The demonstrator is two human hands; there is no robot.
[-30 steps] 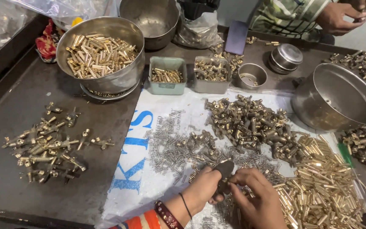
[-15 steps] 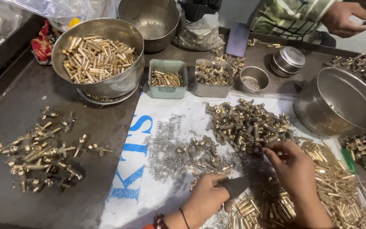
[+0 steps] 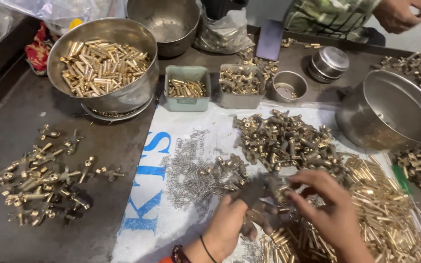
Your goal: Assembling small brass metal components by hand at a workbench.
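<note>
While finished assemblies (image 3: pixel 40 180) lie heaped on the tray's left, left hand (image 3: pixel 230 224) grips a dark tool (image 3: pixel 252 191); right hand (image 3: pixel 330 212) pinches a brass fitting (image 3: pixel 281 187) against it — large piles (image 3: pixel 288 141) remain unassembled.

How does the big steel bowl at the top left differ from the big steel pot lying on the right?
The steel bowl stands upright on the dark tray; the steel pot lies tipped on its side, mouth toward the camera. The bowl is heaped with short brass tubes; the pot looks nearly empty. The bowl sits away from the white sheet, while the pot rests at its right edge. Both are round, shiny metal.
</note>
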